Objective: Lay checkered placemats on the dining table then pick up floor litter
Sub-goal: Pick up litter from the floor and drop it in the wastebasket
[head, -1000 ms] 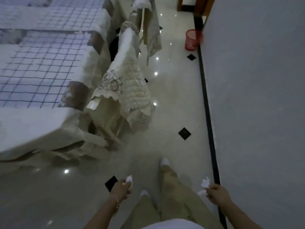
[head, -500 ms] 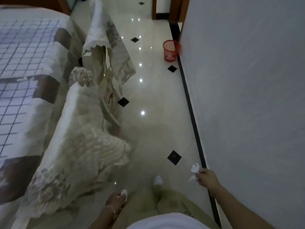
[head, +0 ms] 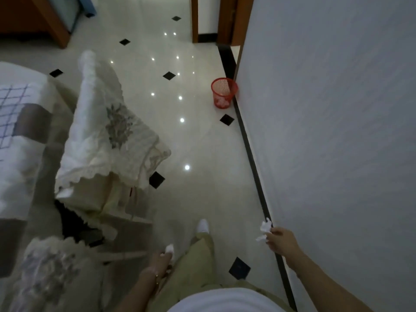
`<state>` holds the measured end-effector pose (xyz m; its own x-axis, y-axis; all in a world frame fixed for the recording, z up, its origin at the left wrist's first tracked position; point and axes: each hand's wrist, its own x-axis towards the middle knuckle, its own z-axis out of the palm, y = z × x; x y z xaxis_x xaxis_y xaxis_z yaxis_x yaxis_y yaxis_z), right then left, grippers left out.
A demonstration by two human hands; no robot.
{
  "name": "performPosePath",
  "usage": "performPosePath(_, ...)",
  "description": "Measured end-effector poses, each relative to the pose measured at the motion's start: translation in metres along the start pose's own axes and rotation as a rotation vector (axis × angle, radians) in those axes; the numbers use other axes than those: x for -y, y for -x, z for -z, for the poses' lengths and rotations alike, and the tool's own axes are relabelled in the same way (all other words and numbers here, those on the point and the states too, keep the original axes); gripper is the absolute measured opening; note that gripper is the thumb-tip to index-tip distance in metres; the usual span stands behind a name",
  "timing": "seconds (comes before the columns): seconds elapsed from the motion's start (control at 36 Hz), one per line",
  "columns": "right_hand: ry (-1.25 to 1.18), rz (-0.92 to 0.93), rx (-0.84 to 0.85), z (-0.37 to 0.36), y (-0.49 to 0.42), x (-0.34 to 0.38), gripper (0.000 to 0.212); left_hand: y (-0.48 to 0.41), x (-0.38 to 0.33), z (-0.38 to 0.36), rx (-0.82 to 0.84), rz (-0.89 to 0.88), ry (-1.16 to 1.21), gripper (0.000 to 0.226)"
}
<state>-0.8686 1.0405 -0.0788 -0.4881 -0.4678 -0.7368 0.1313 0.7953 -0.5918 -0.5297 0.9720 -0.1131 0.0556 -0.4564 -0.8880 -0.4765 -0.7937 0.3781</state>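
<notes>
My left hand (head: 162,260) hangs low beside my leg and grips a small crumpled white tissue (head: 169,248). My right hand (head: 281,240) is out to the right near the wall and pinches a larger crumpled white tissue (head: 264,228). A red mesh wastebasket (head: 224,92) stands ahead on the floor against the wall corner, with white scraps in its bottom. At the far left edge lies a blue-checkered placemat (head: 10,109) on the dining table (head: 20,172).
Two chairs draped in white lace covers (head: 108,136) stand along the table on my left. A pale wall (head: 337,131) with a black skirting strip runs down the right. The glossy tiled floor (head: 198,154) forms a corridor toward wooden door frames (head: 194,19).
I have walked forward along the corridor; the red wastebasket is nearer and the table has slid off to the left. Both hands still hold their tissues.
</notes>
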Motion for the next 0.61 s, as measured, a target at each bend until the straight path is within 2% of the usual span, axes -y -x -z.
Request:
performPosePath(0.11, 0.01, -0.119, -0.035, 0.002, -0.03, 0.019, 0.028, -0.034, -0.104, 0.019, 0.039, -0.165, -0.027, 0.026)
performPosePath(0.25, -0.028, -0.198, -0.085, -0.004, -0.069, 0.06, 0.048, -0.064, -0.219, 0.037, 0.036, -0.27, -0.077, 0.033)
performPosePath(0.31, -0.033, -0.195, -0.083, -0.009, -0.087, 0.084, 0.045, -0.079, -0.257, 0.04, 0.018, -0.293, -0.052, 0.033)
performPosePath(0.42, -0.018, -0.183, -0.054, -0.021, -0.134, 0.142, 0.035, -0.116, -0.316, 0.039, 0.017, -0.268, 0.009, 0.031)
performPosePath(0.53, 0.023, -0.118, -0.02, -0.038, -0.194, 0.222, 0.048, -0.155, -0.358, 0.042, 0.041, -0.209, 0.038, 0.03)
performPosePath(0.61, 0.074, -0.052, 0.03, -0.052, -0.239, 0.29, 0.035, -0.181, -0.385, 0.049, 0.031, -0.145, 0.064, 0.031)
